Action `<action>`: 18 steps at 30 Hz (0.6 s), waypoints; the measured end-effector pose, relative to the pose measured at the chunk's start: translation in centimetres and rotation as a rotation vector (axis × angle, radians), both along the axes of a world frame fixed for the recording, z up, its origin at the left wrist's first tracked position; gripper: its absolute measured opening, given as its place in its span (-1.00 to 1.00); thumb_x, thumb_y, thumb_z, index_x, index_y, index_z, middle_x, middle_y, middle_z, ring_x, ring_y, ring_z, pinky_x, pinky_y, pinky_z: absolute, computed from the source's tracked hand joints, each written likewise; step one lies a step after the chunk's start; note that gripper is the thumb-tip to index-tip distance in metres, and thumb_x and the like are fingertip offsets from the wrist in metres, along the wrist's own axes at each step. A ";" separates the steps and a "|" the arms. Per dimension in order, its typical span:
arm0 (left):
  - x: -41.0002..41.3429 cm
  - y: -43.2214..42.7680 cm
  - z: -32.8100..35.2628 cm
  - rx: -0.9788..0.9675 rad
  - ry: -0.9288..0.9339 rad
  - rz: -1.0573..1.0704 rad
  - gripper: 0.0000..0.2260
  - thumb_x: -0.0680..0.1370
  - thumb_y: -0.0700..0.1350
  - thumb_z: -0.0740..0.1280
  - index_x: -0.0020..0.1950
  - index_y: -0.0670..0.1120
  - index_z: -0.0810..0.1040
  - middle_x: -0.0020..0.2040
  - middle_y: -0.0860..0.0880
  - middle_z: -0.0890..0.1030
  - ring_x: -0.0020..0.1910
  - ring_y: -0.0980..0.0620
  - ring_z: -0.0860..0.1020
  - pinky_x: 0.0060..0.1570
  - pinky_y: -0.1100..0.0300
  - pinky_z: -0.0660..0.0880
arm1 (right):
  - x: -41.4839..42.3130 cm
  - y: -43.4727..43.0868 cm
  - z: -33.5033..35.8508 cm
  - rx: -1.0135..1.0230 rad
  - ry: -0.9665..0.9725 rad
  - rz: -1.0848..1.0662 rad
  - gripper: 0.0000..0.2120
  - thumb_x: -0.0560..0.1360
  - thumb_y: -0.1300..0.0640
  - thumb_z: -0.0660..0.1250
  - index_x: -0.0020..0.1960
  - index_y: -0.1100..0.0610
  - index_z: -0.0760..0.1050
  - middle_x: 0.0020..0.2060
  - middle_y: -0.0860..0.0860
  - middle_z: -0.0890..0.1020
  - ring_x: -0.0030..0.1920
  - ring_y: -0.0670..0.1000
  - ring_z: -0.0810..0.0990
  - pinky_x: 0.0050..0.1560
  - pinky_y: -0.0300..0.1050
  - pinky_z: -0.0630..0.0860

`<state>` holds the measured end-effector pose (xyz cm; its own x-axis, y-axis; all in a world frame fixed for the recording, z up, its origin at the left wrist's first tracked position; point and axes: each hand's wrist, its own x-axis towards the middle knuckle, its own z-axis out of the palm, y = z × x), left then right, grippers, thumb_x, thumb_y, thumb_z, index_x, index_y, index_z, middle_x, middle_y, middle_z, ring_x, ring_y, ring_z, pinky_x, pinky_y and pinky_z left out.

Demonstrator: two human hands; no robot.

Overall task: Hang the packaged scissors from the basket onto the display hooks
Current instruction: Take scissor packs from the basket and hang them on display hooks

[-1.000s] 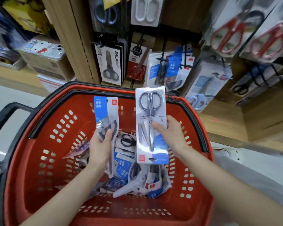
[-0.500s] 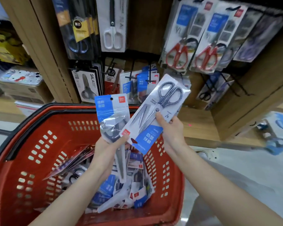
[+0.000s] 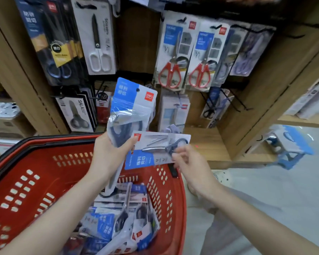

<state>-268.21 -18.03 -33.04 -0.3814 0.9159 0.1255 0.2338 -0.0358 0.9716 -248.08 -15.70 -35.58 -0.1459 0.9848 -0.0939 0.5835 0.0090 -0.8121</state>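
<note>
The left hand [image 3: 109, 157] grips a blue-top scissors pack [image 3: 133, 103] and holds it standing up, over the far rim of the red basket [image 3: 26, 181]. The right hand [image 3: 190, 162] pinches the right end of a silver scissors pack [image 3: 155, 150], which lies sideways just right of the first one. More packs [image 3: 118, 227] lie in the basket. Red-handled scissors [image 3: 170, 74] hang on the far wall.

Blue plastic step stool [image 3: 291, 148]: on the pale grey floor [image 3: 265, 196], beside a wooden shelving upright [image 3: 261, 100]. Cardboard box [image 3: 6, 126]: far-left shelf, white blister pack [image 3: 3, 109] lying on top. White boxes [image 3: 309, 100]: far-right wooden shelf [image 3: 302, 120].
</note>
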 end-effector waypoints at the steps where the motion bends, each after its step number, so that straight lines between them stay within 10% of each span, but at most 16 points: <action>1: 0.3 0.2 0.3 0.002 0.001 -0.028 -0.95 0.46 -0.17 0.45 -0.12 -0.07 0.60 -0.24 0.10 0.64 -0.31 0.32 0.58 -0.27 0.46 0.47 | 0.1 -0.2 0.7 0.203 -0.092 0.021 -0.82 0.54 0.09 0.31 0.13 0.02 0.41 -0.01 -0.18 0.52 -0.03 -0.20 0.52 0.02 -0.33 0.43; 5: 2.0 0.6 0.9 -0.024 -0.003 -0.151 -0.93 0.44 -0.17 0.46 -0.12 -0.15 0.64 -0.30 0.04 0.68 -0.33 0.19 0.61 -0.31 0.34 0.54 | -0.3 0.3 2.1 0.440 -0.269 0.260 -0.40 0.46 -0.02 0.40 0.40 0.11 0.27 0.32 0.00 0.39 0.36 -0.05 0.31 0.35 -0.23 0.24; 8: 3.3 0.8 1.0 -0.014 -0.056 -0.174 -0.97 0.45 -0.21 0.45 -0.14 -0.13 0.63 -0.25 -0.07 0.69 -0.27 0.03 0.64 -0.24 0.12 0.58 | -0.7 1.2 2.6 0.407 -0.313 0.286 -0.77 0.43 -0.09 0.41 -0.17 -0.13 0.33 -0.22 -0.11 0.52 -0.20 -0.16 0.47 -0.25 -0.30 0.32; 10: 3.6 1.0 0.9 -0.023 -0.130 -0.164 -0.94 0.48 -0.19 0.41 -0.12 -0.03 0.61 -0.19 -0.09 0.69 -0.17 -0.06 0.66 -0.15 0.01 0.59 | -0.3 1.8 2.4 0.396 -0.248 0.258 -0.58 0.42 -0.04 0.44 -0.36 -0.09 0.18 -0.44 -0.14 0.39 -0.40 -0.19 0.38 -0.37 -0.28 0.27; 18: 5.3 4.0 0.8 -0.060 -0.092 -0.179 -0.84 0.61 -0.12 0.22 0.09 -0.10 0.57 -0.24 -0.04 0.64 -0.38 0.20 0.60 -0.40 0.39 0.47 | 5.6 5.9 1.9 0.189 0.219 0.006 -0.83 0.42 0.24 0.43 -0.09 -0.01 0.54 -0.17 -0.18 0.62 -0.22 -0.34 0.56 -0.18 -0.41 0.45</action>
